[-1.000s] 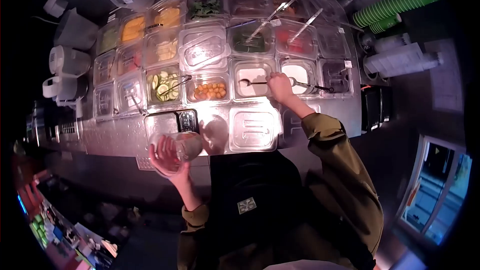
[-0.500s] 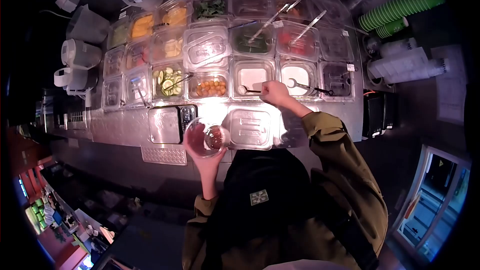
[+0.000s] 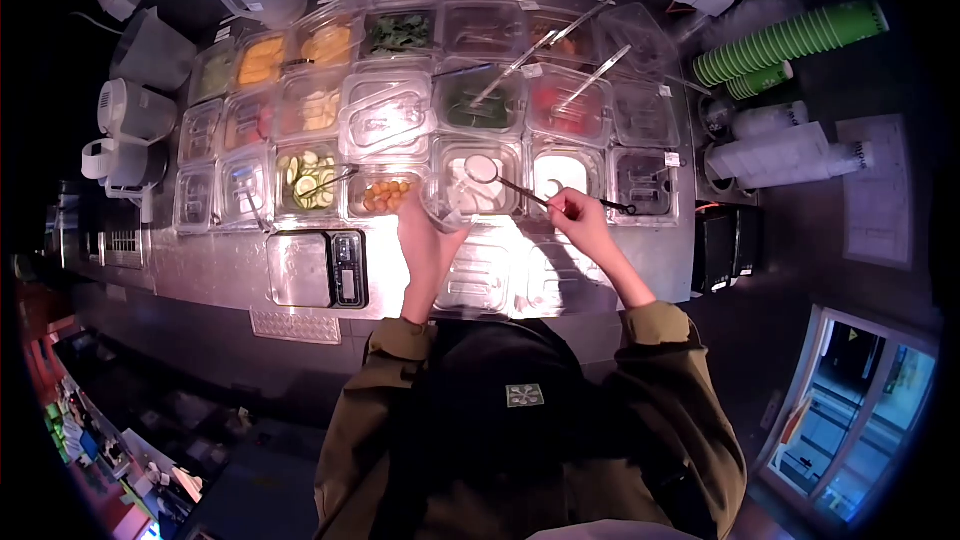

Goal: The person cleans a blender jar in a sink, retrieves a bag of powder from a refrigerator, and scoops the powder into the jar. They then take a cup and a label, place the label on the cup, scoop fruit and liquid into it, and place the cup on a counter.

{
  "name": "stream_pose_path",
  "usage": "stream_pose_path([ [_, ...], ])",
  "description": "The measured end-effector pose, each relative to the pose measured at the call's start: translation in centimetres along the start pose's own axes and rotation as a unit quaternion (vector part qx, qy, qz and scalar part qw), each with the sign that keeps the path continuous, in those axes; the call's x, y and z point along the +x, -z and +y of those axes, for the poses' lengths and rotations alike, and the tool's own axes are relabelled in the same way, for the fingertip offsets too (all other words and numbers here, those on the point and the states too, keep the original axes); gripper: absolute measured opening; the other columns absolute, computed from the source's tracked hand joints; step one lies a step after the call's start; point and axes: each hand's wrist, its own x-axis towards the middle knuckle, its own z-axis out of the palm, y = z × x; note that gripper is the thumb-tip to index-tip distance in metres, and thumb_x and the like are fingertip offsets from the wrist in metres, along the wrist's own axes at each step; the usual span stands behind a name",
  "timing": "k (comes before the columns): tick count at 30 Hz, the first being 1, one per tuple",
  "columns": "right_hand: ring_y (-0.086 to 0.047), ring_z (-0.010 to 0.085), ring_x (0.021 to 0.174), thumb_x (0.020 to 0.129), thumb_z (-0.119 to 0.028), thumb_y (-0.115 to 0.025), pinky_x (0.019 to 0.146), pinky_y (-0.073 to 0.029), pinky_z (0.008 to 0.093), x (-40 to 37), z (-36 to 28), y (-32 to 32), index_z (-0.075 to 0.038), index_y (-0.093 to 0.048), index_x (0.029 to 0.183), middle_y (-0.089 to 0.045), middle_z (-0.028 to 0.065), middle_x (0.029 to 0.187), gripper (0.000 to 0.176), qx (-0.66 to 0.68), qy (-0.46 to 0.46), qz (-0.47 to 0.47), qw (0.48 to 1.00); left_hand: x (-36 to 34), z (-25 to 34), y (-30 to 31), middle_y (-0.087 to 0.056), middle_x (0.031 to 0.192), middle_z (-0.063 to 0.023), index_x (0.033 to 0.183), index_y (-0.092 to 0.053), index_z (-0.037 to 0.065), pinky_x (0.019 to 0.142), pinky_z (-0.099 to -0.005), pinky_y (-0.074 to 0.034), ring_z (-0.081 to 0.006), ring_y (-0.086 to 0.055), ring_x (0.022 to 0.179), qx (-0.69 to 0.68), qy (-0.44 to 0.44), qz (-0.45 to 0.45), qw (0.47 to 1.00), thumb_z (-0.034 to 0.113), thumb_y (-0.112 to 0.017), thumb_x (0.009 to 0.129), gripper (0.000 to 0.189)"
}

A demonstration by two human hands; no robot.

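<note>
Scoop [image 3: 482, 169] extends left from right grip [image 3: 577, 217], over cup [image 3: 444, 206]

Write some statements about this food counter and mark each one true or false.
1. The right hand holds a long-handled spoon. True.
2. The left hand holds a plate. False: its fingers are closed around a clear cup.
3. The stack of green cups lies at the far right of the view. True.
4. The cucumber slices lie in a bin to the right of the spoon. False: their bin is to the left of it, next to the bin of orange pieces.
</note>
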Motion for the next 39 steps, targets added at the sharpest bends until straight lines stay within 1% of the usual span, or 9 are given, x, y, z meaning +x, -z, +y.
stream_pose_path([
  [2, -0.053, 0.0169, 0.053, 0.073, -0.006, -0.06, 0.052, -0.043, 0.0274, -1.9, -5.9, 0.1, -0.001, -0.059, 0.079, -0.057, 0.0064, 0.068, 0.008, -0.146, 0.099, 0.037, 0.984, 0.8, -0.2, -1.1, -0.045, 0.116, -0.02, 0.122, -0.035, -0.006, 0.091, -0.034, -0.04, -0.0279, -0.047, 0.107, -0.024, -0.013, -0.012, 1.0, 0.016, -0.083, 0.052, 0.088],
  [4, -0.055, 0.0289, 0.073, 0.067, -0.002, -0.061, 0.061, -0.046, 0.0362, -2.8, -6.5, -0.3, -0.004, -0.058, 0.09, -0.054, 0.0092, 0.079, 0.024, -0.304, 0.243, 0.027, 0.921, 1.1, 0.7, -1.5, -0.043, 0.119, -0.0188, 0.124, -0.032, -0.003, 0.092, -0.0346, -0.039, -0.0276, -0.046, 0.109, -0.075, -0.011, -0.026, 0.997, 0.014, -0.083, 0.053, 0.089],
  [12, -0.054, 0.0243, 0.069, 0.064, -0.002, -0.063, 0.055, -0.046, 0.0344, -3.9, -7.7, -0.7, -0.003, -0.057, 0.09, -0.052, 0.0077, 0.077, 0.026, -0.342, 0.297, 0.055, 0.89, 1.3, 0.1, -3.1, -0.04, 0.122, -0.0155, 0.125, -0.028, 0.003, 0.095, -0.0357, -0.037, -0.0256, -0.043, 0.113, -0.255, -0.054, -0.016, 0.965, 0.008, -0.084, 0.053, 0.092],
  [24, -0.055, 0.0268, 0.068, 0.068, -0.001, -0.061, 0.057, -0.046, 0.034, -4.2, -7.4, -0.4, -0.004, -0.061, 0.092, -0.056, 0.0088, 0.079, 0.025, -0.341, 0.257, 0.038, 0.903, 1.1, -0.7, -3.3, -0.04, 0.121, -0.0157, 0.125, -0.028, 0.004, 0.097, -0.0366, -0.035, -0.0251, -0.042, 0.113, -0.254, -0.063, -0.012, 0.965, 0.008, -0.084, 0.053, 0.091],
  [25, -0.055, 0.018, 0.062, 0.073, 0.001, -0.059, 0.055, -0.044, 0.0281, -4.2, -7.2, -0.5, -0.002, -0.06, 0.091, -0.058, 0.0049, 0.078, 0.018, -0.306, 0.243, 0.05, 0.919, 1.2, -1.0, -3.5, -0.04, 0.122, -0.0158, 0.125, -0.028, 0.004, 0.097, -0.0365, -0.035, -0.025, -0.041, 0.114, -0.263, -0.061, -0.017, 0.963, 0.008, -0.084, 0.053, 0.091],
  [27, -0.051, 0.011, 0.06, 0.075, 0.0, -0.057, 0.052, -0.041, 0.0241, -4.3, -5.8, -0.5, -0.002, -0.058, 0.088, -0.054, 0.0009, 0.071, 0.013, -0.124, 0.064, -0.015, 0.99, 1.4, -1.5, -3.5, -0.04, 0.123, -0.0161, 0.126, -0.027, 0.003, 0.097, -0.0359, -0.035, -0.0247, -0.041, 0.114, -0.312, -0.059, -0.028, 0.948, 0.007, -0.083, 0.054, 0.092],
  [30, -0.045, 0.0003, 0.062, 0.081, -0.003, -0.054, 0.052, -0.035, 0.0167, -4.1, -4.1, -0.6, 0.0, -0.059, 0.09, -0.053, -0.0059, 0.07, 0.011, 0.104, -0.099, -0.079, 0.986, 1.2, -2.1, -3.0, -0.04, 0.123, -0.0167, 0.127, -0.025, 0.003, 0.097, -0.0363, -0.035, -0.0249, -0.041, 0.114, -0.319, -0.061, -0.049, 0.944, 0.007, -0.083, 0.054, 0.093],
  [36, -0.045, 0.0022, 0.062, 0.08, -0.003, -0.054, 0.055, -0.037, 0.0188, 0.3, 0.5, -1.5, 0.0, -0.058, 0.083, -0.052, -0.005, 0.068, 0.006, 0.071, -0.042, -0.029, 0.996, 0.5, -5.3, -0.2, -0.041, 0.123, -0.0146, 0.131, -0.021, 0.002, 0.1, -0.0365, -0.032, -0.025, -0.042, 0.113, -0.219, -0.033, -0.02, 0.975, 0.013, -0.084, 0.056, 0.098],
  [39, -0.049, 0.0146, 0.051, 0.076, -0.012, -0.057, 0.052, -0.041, 0.0275, 1.8, 2.6, -3.9, 0.001, -0.058, 0.079, -0.053, 0.0055, 0.058, 0.013, -0.051, 0.013, -0.01, 0.999, -0.5, -5.7, 1.6, -0.039, 0.126, -0.0148, 0.133, -0.019, 0.005, 0.1, -0.0374, -0.032, -0.0252, -0.042, 0.115, -0.261, -0.019, 0.013, 0.965, 0.007, -0.081, 0.057, 0.098],
])
